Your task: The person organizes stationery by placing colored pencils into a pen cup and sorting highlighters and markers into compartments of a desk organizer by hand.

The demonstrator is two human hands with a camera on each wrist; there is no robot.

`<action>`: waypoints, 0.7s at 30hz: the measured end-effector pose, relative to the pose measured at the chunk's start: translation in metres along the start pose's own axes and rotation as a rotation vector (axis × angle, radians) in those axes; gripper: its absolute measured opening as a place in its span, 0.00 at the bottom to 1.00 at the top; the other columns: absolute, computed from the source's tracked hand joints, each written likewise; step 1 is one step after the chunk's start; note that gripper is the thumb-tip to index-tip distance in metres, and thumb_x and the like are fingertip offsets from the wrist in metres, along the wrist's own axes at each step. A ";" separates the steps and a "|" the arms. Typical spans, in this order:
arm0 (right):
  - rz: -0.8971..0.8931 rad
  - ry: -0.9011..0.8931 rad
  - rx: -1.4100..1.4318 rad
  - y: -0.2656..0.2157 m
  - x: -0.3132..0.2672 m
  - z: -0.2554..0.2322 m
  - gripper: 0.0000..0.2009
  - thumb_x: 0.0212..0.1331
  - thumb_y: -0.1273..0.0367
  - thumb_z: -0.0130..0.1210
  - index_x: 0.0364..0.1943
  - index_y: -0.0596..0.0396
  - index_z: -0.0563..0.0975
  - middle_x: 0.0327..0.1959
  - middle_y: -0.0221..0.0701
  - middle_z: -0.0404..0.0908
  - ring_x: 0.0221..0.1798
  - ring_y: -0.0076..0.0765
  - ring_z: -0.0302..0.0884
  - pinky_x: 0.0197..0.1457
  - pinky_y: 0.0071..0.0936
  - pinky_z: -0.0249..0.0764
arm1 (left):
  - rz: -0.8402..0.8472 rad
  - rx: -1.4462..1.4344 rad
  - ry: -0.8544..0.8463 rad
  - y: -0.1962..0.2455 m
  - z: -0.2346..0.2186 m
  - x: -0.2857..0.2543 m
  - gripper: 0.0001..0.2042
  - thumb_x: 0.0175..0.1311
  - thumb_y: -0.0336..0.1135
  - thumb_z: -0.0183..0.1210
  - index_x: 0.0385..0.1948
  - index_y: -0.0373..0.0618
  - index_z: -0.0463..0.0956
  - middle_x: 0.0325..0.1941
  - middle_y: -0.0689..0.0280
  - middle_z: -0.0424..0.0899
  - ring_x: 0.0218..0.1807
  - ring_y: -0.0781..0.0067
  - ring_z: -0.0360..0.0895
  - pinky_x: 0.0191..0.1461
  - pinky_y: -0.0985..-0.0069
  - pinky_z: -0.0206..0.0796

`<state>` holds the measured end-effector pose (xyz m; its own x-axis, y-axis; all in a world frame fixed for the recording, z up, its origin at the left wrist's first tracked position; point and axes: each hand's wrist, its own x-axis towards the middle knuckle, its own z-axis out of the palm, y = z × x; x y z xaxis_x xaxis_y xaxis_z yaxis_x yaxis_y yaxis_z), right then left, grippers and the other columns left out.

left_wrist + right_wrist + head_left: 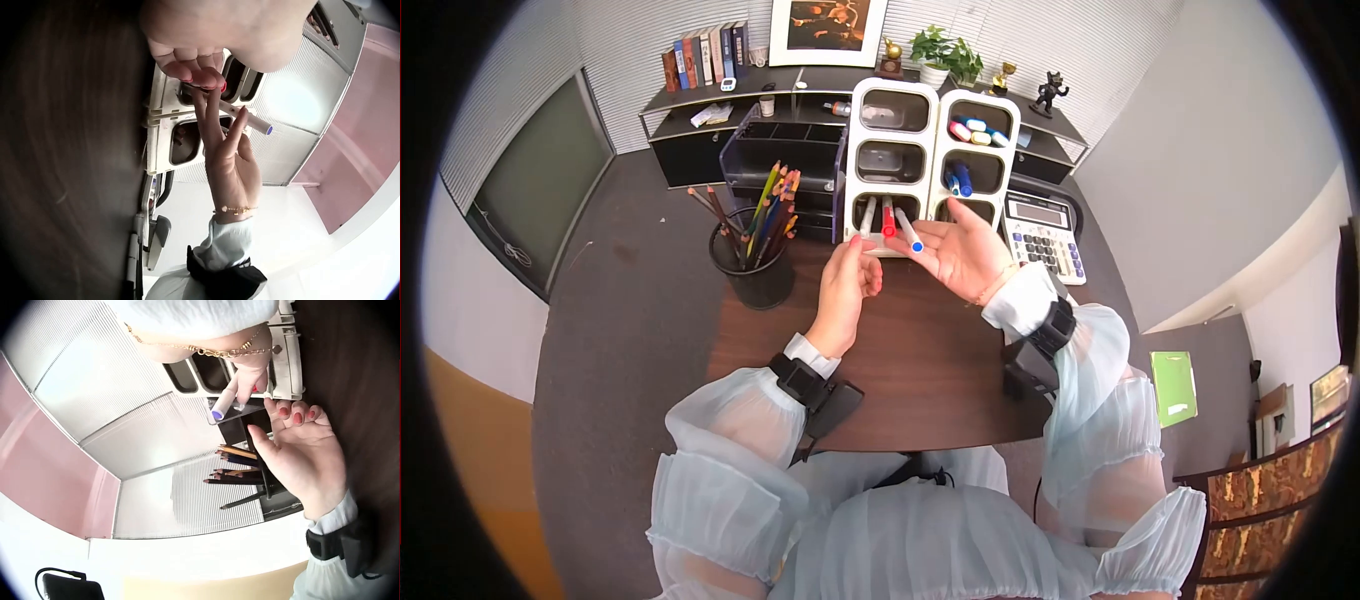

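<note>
A white marker with a blue end [909, 231] leans out of the front left compartment of a white organizer [849, 150]. Beside it in that compartment are a red-capped marker [888, 216] and a whitish marker [868, 216]. My right hand [968, 252] is turned palm up at the compartment's front, fingers extended leftward, and the blue-ended marker overlaps them. Loosely bent fingers show on my left hand [847, 288], which holds nothing. Its fingertips are close to the organizer's front edge. In the right wrist view, the blue-ended marker [225, 402] lies alongside the right fingers.
A black mesh cup [762, 280] of colored pencils stands left of my left hand. Behind it is a clear-sided desk rack [738, 165]. The organizer's right column holds highlighters [978, 137] and blue pens [964, 180]. A calculator [1045, 240] lies to the right.
</note>
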<state>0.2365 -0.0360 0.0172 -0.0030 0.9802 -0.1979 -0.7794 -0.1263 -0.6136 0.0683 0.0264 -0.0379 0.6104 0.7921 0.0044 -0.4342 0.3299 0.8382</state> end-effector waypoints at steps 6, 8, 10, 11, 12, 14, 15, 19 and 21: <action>-0.134 0.147 0.008 0.000 -0.014 0.018 0.34 0.66 0.58 0.36 0.64 0.69 0.38 0.66 0.51 0.45 0.63 0.55 0.58 0.60 0.34 0.69 | -0.014 0.067 -0.023 0.003 0.002 -0.002 0.15 0.67 0.46 0.45 0.41 0.43 0.69 0.24 0.71 0.71 0.25 0.84 0.67 0.31 0.85 0.57; -0.196 0.200 -0.107 0.003 -0.015 0.024 0.32 0.64 0.60 0.40 0.64 0.65 0.43 0.67 0.46 0.46 0.62 0.53 0.59 0.63 0.36 0.64 | -0.030 0.056 -0.043 0.005 0.003 -0.002 0.13 0.66 0.45 0.47 0.39 0.44 0.69 0.23 0.72 0.71 0.25 0.84 0.67 0.30 0.85 0.57; -0.189 0.182 -0.168 0.005 -0.020 0.028 0.31 0.63 0.62 0.42 0.64 0.64 0.47 0.67 0.43 0.48 0.62 0.51 0.59 0.64 0.36 0.62 | -0.046 0.041 -0.067 0.003 0.003 -0.002 0.12 0.64 0.44 0.50 0.38 0.45 0.69 0.23 0.73 0.71 0.24 0.85 0.67 0.29 0.86 0.58; -0.183 0.165 -0.230 0.005 -0.023 0.030 0.29 0.62 0.63 0.44 0.63 0.63 0.51 0.67 0.41 0.49 0.62 0.49 0.59 0.65 0.36 0.59 | -0.056 0.061 -0.089 0.001 0.002 -0.002 0.12 0.64 0.43 0.50 0.38 0.45 0.69 0.24 0.73 0.72 0.25 0.85 0.67 0.29 0.86 0.58; -0.183 0.166 -0.232 0.004 -0.026 0.031 0.29 0.62 0.63 0.44 0.63 0.63 0.51 0.67 0.41 0.49 0.62 0.49 0.59 0.65 0.36 0.59 | -0.067 0.080 -0.111 0.000 0.002 -0.001 0.11 0.64 0.42 0.51 0.38 0.45 0.70 0.24 0.73 0.72 0.25 0.85 0.67 0.29 0.86 0.58; -0.134 -0.017 -0.324 -0.002 -0.035 0.031 0.28 0.60 0.64 0.47 0.62 0.62 0.57 0.66 0.39 0.52 0.64 0.46 0.57 0.65 0.35 0.58 | -0.071 0.084 -0.117 0.001 0.003 -0.002 0.11 0.64 0.42 0.51 0.38 0.45 0.70 0.24 0.73 0.72 0.25 0.85 0.67 0.30 0.86 0.58; -0.131 -0.017 -0.324 -0.006 -0.040 0.032 0.28 0.60 0.64 0.47 0.62 0.62 0.57 0.66 0.39 0.52 0.64 0.46 0.57 0.65 0.35 0.58 | -0.076 0.090 -0.122 0.002 0.004 -0.002 0.11 0.64 0.42 0.51 0.38 0.45 0.70 0.25 0.73 0.72 0.25 0.85 0.67 0.30 0.86 0.59; -0.173 -0.138 -0.542 -0.027 -0.062 0.031 0.26 0.60 0.64 0.48 0.61 0.61 0.60 0.62 0.43 0.60 0.65 0.45 0.58 0.64 0.34 0.59 | -0.091 0.144 -0.144 0.004 0.003 -0.004 0.10 0.65 0.40 0.49 0.40 0.45 0.70 0.28 0.72 0.73 0.30 0.84 0.69 0.34 0.85 0.60; -0.221 -0.100 -0.651 -0.037 -0.075 0.026 0.20 0.61 0.65 0.47 0.56 0.60 0.65 0.56 0.46 0.68 0.58 0.42 0.67 0.61 0.32 0.63 | -0.097 0.182 -0.148 0.006 0.004 -0.004 0.12 0.65 0.39 0.48 0.44 0.44 0.69 0.36 0.68 0.76 0.37 0.81 0.73 0.41 0.82 0.64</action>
<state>0.2495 -0.1013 0.0744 0.0307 0.9988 0.0370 -0.2342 0.0431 -0.9712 0.0657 0.0227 -0.0305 0.7394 0.6732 -0.0125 -0.2505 0.2923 0.9230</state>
